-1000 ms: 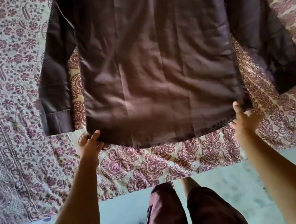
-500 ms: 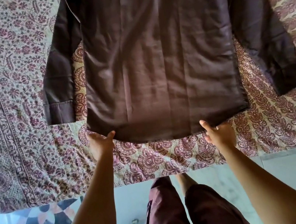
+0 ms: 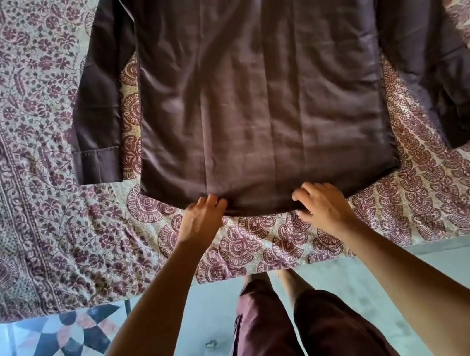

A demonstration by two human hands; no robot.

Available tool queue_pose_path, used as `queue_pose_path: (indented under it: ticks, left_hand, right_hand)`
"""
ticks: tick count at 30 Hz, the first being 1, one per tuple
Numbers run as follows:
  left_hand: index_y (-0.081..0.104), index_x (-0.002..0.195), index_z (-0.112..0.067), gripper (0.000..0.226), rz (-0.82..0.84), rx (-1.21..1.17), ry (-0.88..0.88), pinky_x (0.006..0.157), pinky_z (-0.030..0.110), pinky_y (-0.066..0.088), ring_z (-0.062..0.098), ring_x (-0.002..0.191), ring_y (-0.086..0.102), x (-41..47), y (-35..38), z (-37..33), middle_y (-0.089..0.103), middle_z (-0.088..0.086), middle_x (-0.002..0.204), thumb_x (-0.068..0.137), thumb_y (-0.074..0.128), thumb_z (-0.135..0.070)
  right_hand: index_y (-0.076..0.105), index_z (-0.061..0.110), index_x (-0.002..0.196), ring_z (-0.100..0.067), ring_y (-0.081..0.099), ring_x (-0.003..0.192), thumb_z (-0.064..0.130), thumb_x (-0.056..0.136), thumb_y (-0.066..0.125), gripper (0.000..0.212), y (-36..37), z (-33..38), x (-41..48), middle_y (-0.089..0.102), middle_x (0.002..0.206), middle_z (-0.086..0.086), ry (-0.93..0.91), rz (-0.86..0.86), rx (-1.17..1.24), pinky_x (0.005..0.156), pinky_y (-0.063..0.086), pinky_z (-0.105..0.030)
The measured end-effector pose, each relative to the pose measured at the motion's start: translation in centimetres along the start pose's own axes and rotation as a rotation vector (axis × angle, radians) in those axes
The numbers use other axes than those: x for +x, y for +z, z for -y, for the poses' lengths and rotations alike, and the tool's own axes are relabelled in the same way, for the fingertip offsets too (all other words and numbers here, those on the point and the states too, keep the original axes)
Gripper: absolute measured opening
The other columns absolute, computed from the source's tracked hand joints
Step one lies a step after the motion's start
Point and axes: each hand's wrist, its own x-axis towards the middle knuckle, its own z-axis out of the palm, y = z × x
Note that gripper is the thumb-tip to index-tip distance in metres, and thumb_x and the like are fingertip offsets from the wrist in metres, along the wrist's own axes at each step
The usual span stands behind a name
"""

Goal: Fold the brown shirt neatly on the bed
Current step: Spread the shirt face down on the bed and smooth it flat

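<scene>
Dark brown long-sleeved cloth shirt (image 3: 258,81) flat on paisley-printed bed (image 3: 42,177): likely light, limp, crease-prone. Left hand (image 3: 203,218), right hand (image 3: 322,205) fingers (image 3: 306,189) curled, pinching bottom hem. Best hold: hem corners.

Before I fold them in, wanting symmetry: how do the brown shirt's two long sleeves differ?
The left brown sleeve lies close along the shirt body; the right brown sleeve splays outward. The left cuff stops higher in view than the right cuff. Both lie flat on the patterned bedspread.
</scene>
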Motion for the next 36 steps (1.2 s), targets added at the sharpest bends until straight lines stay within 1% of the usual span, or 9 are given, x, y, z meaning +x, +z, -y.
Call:
queue_pose_path:
  ticks: [4,7,10,19,23,27,31,33,36]
  left_hand:
    - [0.066,0.083,-0.016,0.010,0.138,-0.042,-0.045,0.055,0.030,0.051,0.026,0.070,0.066,1.4,-2.0,0.4,0.067,0.006,0.083,0.074,0.067,-0.017]
    - [0.069,0.100,-0.022,0.019,0.302,-0.335,-0.153,0.070,0.026,0.046,0.022,0.087,0.065,2.6,-3.3,2.6,0.070,0.004,0.100,0.088,0.058,-0.030]
    - [0.071,0.098,-0.006,0.020,0.334,-0.623,-0.195,0.073,0.023,0.041,0.020,0.079,0.064,3.3,-5.2,4.3,0.070,0.009,0.087,0.086,0.065,-0.021]
    - [0.056,0.093,-0.010,0.013,-0.341,-0.617,-0.561,0.066,0.044,0.050,0.037,0.077,0.062,6.9,-7.0,2.3,0.067,0.015,0.081,0.083,0.060,-0.018]
    - [0.059,0.086,-0.009,0.009,-0.292,-0.605,-0.332,0.058,0.042,0.050,0.036,0.070,0.061,5.3,-5.6,-0.9,0.061,0.015,0.085,0.084,0.053,-0.016]
    - [0.068,0.100,-0.015,0.017,-0.036,-0.478,-0.010,0.068,0.029,0.053,0.024,0.080,0.064,3.2,-3.8,-4.4,0.065,0.007,0.099,0.090,0.056,-0.022]
    - [0.066,0.110,-0.014,0.024,0.034,-0.420,0.055,0.078,0.030,0.051,0.022,0.093,0.062,2.7,-1.9,-6.1,0.065,0.006,0.106,0.088,0.059,-0.020]
    - [0.070,0.096,-0.011,0.019,-0.018,-0.400,0.072,0.061,0.038,0.057,0.025,0.080,0.065,2.8,-1.3,-6.2,0.067,0.008,0.091,0.078,0.068,-0.016]
    - [0.069,0.070,-0.015,0.022,-0.013,-0.216,0.168,0.034,0.025,0.047,0.017,0.056,0.062,2.9,-1.2,-6.2,0.062,0.001,0.067,0.055,0.085,-0.013]
  right_hand:
    - [0.066,0.014,0.082,-0.023,0.065,0.072,0.015,0.077,0.067,0.005,-1.2,-0.6,0.8,0.063,0.081,-0.003,-0.001,0.076,0.149,0.063,0.049,-0.030]
    - [0.068,0.019,0.090,-0.018,0.062,0.081,0.023,0.088,0.057,0.012,-2.2,-1.5,1.4,0.065,0.092,0.002,0.140,0.222,0.348,0.068,0.047,-0.029]
    - [0.068,0.020,0.087,-0.022,0.065,0.077,0.024,0.088,0.060,0.010,-3.4,-2.6,2.4,0.070,0.086,0.000,0.274,0.231,0.601,0.068,0.050,-0.036]
    - [0.058,0.013,0.086,-0.034,0.056,0.089,-0.007,0.071,0.052,0.026,-5.5,-1.1,6.8,0.064,0.090,-0.004,0.247,-0.396,0.173,0.074,0.034,-0.037]
    - [0.060,0.012,0.103,-0.032,0.045,0.117,0.002,0.071,0.056,0.034,-4.1,-0.5,5.2,0.051,0.129,-0.012,0.190,-0.321,-0.015,0.094,0.035,-0.043]
    - [0.066,0.010,0.084,-0.020,0.060,0.068,0.017,0.061,0.083,0.030,-1.8,0.9,2.1,0.063,0.084,-0.007,-0.172,-0.201,0.011,0.058,0.049,-0.027]
    - [0.069,0.011,0.080,-0.018,0.062,0.060,0.021,0.052,0.087,0.035,-0.1,1.6,0.6,0.063,0.076,-0.003,-0.153,-0.011,-0.006,0.045,0.050,-0.026]
    - [0.070,0.012,0.073,-0.018,0.060,0.056,0.024,0.051,0.086,0.029,0.1,2.0,0.9,0.063,0.071,-0.002,-0.128,-0.019,-0.033,0.042,0.047,-0.024]
    - [0.067,0.013,0.063,-0.017,0.057,0.049,0.022,0.055,0.083,0.020,0.2,2.4,1.3,0.060,0.063,-0.001,-0.146,-0.065,-0.086,0.037,0.041,-0.022]
